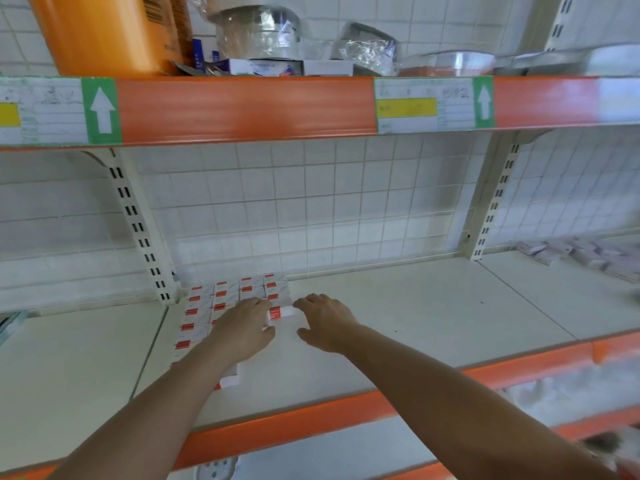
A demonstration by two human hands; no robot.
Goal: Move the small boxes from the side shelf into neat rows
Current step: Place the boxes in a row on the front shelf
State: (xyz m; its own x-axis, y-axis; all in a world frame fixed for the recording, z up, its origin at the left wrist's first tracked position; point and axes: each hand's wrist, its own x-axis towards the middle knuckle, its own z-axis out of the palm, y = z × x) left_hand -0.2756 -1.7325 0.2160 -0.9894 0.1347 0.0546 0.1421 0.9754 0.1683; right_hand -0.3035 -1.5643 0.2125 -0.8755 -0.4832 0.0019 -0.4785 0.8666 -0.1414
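We have packed the small white cardboard boxes with red label patches flat against the back-left corner of the cream metal shelf, pressed up to the slotted cream upright and the white wire-grid back panel. In our judgement that corner gives 2 fixed edges to square the rows against, which is why the block grows outward from there. We count about 4 columns across the back, though our left forearm hides the nearer rows, so we cannot give the full tally.

1 newly set white-and-red box lies at the right edge of the block, between our hands. Our left hand lies palm down over the block with fingers loosely extended, touching the box tops and reaching this last box; it presses rather than grips. Our right hand is relaxed and spread, fingertips just beside the box's right end, thumb apart, holding nothing (whether the fingertips touch the box we cannot tell). We judge both hands are nudging it flush with its neighbours.

The loose heap of pale boxes waiting on the next bay, well apart to the right, looks like the remaining supply, so much of the task is left.
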